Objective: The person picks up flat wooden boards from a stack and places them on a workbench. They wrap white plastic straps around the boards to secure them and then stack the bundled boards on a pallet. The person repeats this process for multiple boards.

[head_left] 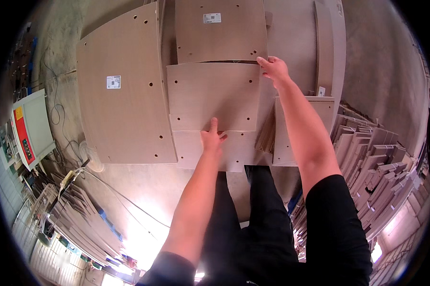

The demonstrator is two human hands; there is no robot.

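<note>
A light-brown wooden panel (210, 97) with a dark hole near each corner lies in front of me. My left hand (212, 139) is closed on its near edge, thumb on top and the other fingers partly hidden. At the panel's far right corner my right hand (275, 70) is closed too, its fingertips at the gap beside a larger panel (222, 35) with a white label. Below the near edge another drilled panel (200, 150) shows, partly covered by the one I hold.
A big labelled panel (124, 95) lies to the left. On the right are a smaller panel (303, 126) on a stack and a long narrow board (324, 47). Bundled boards (367, 167) stand lower right. A white-and-red machine (31, 128) is at far left, with cables (122, 195) on the floor.
</note>
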